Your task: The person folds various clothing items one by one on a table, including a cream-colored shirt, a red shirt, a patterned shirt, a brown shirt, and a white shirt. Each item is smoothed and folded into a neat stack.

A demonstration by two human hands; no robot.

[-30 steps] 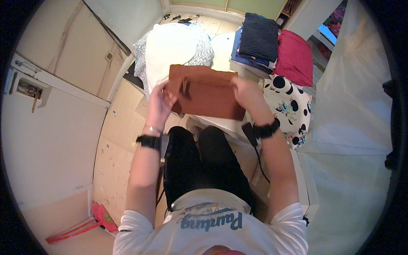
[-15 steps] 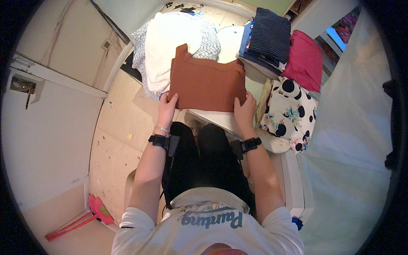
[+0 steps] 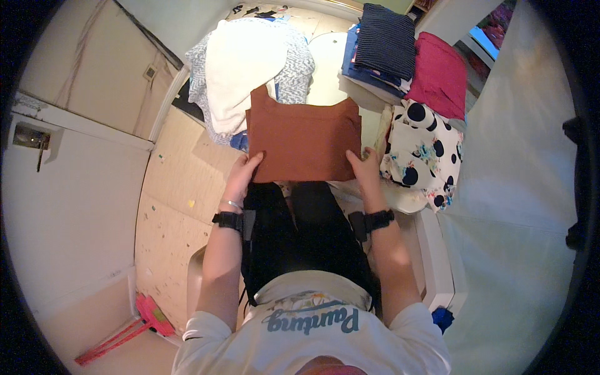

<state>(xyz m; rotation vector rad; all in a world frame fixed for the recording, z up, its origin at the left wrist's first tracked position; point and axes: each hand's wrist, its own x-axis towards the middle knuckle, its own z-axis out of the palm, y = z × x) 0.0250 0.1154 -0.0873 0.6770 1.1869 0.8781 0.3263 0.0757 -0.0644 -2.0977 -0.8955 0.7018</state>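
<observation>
A folded rust-brown garment [image 3: 304, 142] hangs between my two hands, just beyond my knees. My left hand [image 3: 244, 171] pinches its lower left corner, thumb on top. At the lower right edge my right hand [image 3: 364, 166] grips it the same way. Its upper edge dips in the middle, with a raised point at each side. Behind it lies a white cloth [image 3: 240, 65] on a grey-and-white knitted piece [image 3: 297, 69]. Right of my right hand is a folded white garment with black dots and flowers [image 3: 425, 153].
A dark striped folded garment [image 3: 385, 40] tops a stack at the back right, beside a crimson folded cloth [image 3: 439, 75]. These rest on a pale surface [image 3: 327, 62]. A white door [image 3: 75, 206] stands at left, and a pink-red long-handled tool [image 3: 150, 315] lies near it.
Both hands have drawn the brown garment a little nearer to me, and it sits lower in view. My grip on its corners stays the same. The view has shifted slightly.
</observation>
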